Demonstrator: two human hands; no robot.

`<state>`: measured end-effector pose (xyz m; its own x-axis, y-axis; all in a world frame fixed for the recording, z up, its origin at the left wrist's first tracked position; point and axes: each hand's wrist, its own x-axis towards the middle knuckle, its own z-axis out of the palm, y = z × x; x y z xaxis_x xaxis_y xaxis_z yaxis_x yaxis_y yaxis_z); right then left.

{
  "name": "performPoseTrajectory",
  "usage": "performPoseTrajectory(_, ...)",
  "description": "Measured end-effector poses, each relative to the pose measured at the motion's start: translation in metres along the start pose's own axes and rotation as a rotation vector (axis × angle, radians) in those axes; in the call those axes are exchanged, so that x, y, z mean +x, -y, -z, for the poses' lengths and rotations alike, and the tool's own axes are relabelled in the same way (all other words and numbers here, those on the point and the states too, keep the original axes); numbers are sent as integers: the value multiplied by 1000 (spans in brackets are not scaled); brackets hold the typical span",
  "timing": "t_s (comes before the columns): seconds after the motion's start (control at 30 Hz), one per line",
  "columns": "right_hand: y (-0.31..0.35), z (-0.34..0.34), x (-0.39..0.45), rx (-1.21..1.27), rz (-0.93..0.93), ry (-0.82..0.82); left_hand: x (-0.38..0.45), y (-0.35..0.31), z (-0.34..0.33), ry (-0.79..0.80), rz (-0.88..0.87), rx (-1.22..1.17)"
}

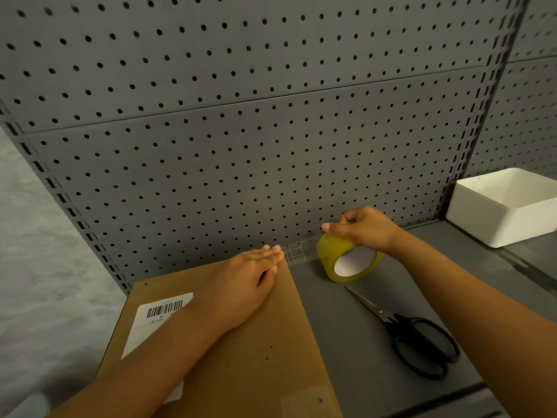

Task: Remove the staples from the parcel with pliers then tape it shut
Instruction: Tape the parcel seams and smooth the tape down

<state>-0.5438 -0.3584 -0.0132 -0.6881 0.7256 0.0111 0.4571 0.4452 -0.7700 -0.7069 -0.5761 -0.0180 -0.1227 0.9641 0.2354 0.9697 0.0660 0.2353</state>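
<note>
Brown parcel (241, 342) under left hand (250, 285); right hand (366, 229) grips tape roll (346, 260).

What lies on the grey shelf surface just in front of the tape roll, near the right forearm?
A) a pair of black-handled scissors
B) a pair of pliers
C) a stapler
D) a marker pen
A: black-handled scissors lie on the shelf with their blades pointing toward the yellowish tape roll that the right hand grips.

Dim, even light — wide-angle bowing
</note>
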Motion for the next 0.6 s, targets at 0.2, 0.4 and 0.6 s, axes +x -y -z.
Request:
performPoseTrajectory(0.2,-4,-1,0,38,9,-25,13,4,6,-103,-110,153)
performPoseTrajectory(0.4,-3,-2,0,-141,-35,-147,55,-3,8,-275,-275,321)
performPoseTrajectory(0.6,0,-4,0,-242,-35,-261,86,-5,-10,-249,-406,313)
